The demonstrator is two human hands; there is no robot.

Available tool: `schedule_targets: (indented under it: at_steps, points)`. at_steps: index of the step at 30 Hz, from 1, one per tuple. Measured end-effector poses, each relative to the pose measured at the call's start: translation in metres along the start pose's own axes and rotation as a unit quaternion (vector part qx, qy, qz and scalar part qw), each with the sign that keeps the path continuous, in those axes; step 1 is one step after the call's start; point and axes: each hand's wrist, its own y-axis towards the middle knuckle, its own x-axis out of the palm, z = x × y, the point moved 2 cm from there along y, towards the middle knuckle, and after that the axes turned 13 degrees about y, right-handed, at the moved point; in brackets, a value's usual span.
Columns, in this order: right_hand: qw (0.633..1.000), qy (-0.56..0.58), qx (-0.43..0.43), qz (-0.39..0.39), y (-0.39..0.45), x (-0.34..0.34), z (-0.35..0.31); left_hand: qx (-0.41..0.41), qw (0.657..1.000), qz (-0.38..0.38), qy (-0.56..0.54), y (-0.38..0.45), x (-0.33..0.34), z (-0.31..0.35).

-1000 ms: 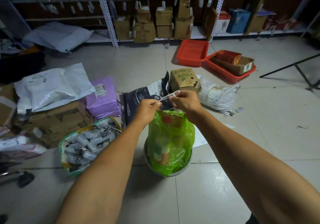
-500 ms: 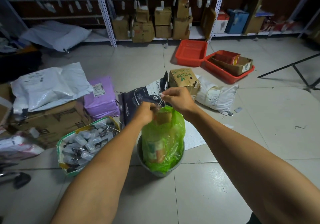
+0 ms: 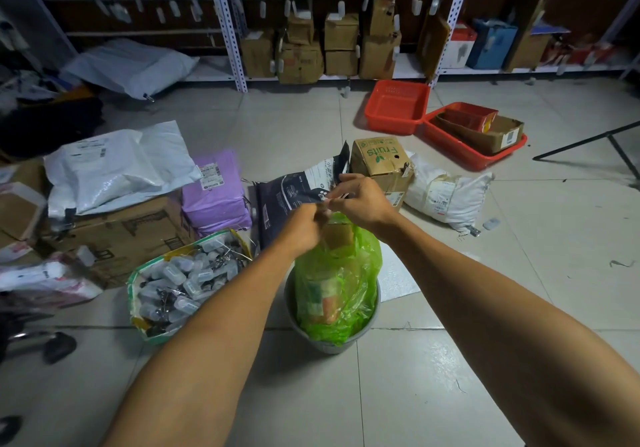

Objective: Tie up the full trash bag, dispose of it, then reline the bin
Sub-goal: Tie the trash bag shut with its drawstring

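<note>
A full green trash bag (image 3: 337,287) stands in a small grey bin (image 3: 329,342) on the tiled floor at the centre. Packaging shows through its thin plastic. My left hand (image 3: 304,226) and my right hand (image 3: 360,199) meet just above the bag's mouth. Both pinch the pale stretched ends of the bag's top, held close together. The right hand sits slightly higher and farther than the left. The bag's neck between the fingers is mostly hidden by my hands.
A woven bag of small bottles (image 3: 183,282) stands left of the bin. Behind it lie a dark mailer (image 3: 298,192), a Fruits carton (image 3: 381,162), a white sack (image 3: 446,195), purple parcels (image 3: 216,193) and red baskets (image 3: 396,105). Shelving with boxes (image 3: 341,44) lines the back.
My hands, which held the bag's ends stretched apart a second ago, have come together above the bag. The bag top has bunched narrower. The view shifted slightly.
</note>
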Motion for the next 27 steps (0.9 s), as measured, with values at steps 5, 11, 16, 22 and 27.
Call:
schedule_targets:
  at_steps: [5,11,16,22,27]
  points:
    - [0.993,-0.112,-0.027,0.029,0.003,0.006,-0.002,-0.004,0.999,0.025,-0.020,0.003,0.001,0.002]
    - [0.996,-0.064,-0.013,0.065,0.011,0.005,0.010,0.007,0.984,-0.064,-0.165,-0.008,0.003,0.012]
    - [0.996,0.087,0.016,0.034,0.009,0.008,0.012,0.005,0.978,-0.013,-0.210,-0.012,-0.001,0.018]
    - [0.995,0.092,0.020,0.019,0.010,0.010,0.019,-0.039,0.966,0.025,-0.256,-0.008,-0.001,0.014]
    - [0.993,0.111,0.035,0.036,0.010,0.007,0.020,-0.033,0.973,-0.012,-0.229,-0.008,-0.003,0.018]
